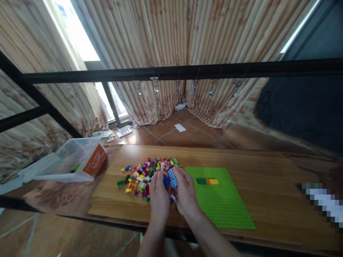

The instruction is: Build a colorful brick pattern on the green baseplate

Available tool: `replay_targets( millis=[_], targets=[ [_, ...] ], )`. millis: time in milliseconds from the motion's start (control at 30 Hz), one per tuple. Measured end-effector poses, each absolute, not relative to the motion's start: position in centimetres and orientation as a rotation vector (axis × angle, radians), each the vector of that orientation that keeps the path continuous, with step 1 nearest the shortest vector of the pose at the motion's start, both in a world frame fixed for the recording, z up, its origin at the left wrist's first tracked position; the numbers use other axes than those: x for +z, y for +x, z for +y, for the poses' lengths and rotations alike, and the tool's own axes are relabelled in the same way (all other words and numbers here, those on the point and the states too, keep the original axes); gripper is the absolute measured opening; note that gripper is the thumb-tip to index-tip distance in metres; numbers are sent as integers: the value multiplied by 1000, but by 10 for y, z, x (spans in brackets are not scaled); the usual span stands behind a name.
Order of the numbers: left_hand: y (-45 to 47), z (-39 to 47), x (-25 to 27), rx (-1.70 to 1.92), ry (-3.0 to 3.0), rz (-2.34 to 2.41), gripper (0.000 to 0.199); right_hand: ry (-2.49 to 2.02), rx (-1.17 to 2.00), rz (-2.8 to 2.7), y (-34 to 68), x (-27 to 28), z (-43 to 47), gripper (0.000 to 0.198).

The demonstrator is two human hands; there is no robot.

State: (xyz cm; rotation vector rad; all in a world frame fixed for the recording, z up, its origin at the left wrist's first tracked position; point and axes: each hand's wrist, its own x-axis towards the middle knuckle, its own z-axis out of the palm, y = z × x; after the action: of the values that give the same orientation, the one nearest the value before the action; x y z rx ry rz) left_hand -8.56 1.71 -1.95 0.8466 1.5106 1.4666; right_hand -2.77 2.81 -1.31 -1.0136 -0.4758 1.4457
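Over the right side of a pile of loose toy bricks (144,177), my two hands are close together. My right hand (186,191) is closed on light blue bricks (173,178), their studs showing. A dark blue brick (166,181) sits between the hands at the fingertips of my left hand (159,191), which is closed around it. Whether the dark blue and light blue bricks touch is hard to make out. To the right lies a green baseplate (222,207), bearing a short row of dark green, orange and yellow bricks (207,181).
The wooden board (268,185) carries bricks and baseplate. At left stands a clear plastic bin (77,142) with an orange label. A black metal rail (171,73) with hanging clips crosses beyond the board, before curtains (158,35). A pixelated patch (324,203) covers something at right.
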Motion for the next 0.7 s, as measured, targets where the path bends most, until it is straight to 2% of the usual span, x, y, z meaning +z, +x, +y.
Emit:
replay_targets(
  millis=[100, 200, 400, 533, 600, 700],
  targets=[
    [-80, 15, -20, 1439, 968, 1470, 37, -1097, 1229, -657, -24, -20, 32, 33],
    [-74, 12, -19, 1390, 1174, 1436, 30, -1171, 1121, -755, -18, -23, 36, 33],
    [-78, 8, -22, 1319, 1367, 1501, 24, -1108, 1272, -644, -17, -27, 35, 32],
    [-84, 11, -28, 1415, 1219, 1448, 28, -1042, 1414, -604, -22, -25, 32, 34],
    [-85, 14, -29, 1449, 1090, 1448, 33, -1102, 1375, -691, -23, -24, 30, 36],
    [-84, 17, -29, 1449, 1009, 1410, 36, -1230, 1144, -975, -20, -26, 29, 36]
  ],
)
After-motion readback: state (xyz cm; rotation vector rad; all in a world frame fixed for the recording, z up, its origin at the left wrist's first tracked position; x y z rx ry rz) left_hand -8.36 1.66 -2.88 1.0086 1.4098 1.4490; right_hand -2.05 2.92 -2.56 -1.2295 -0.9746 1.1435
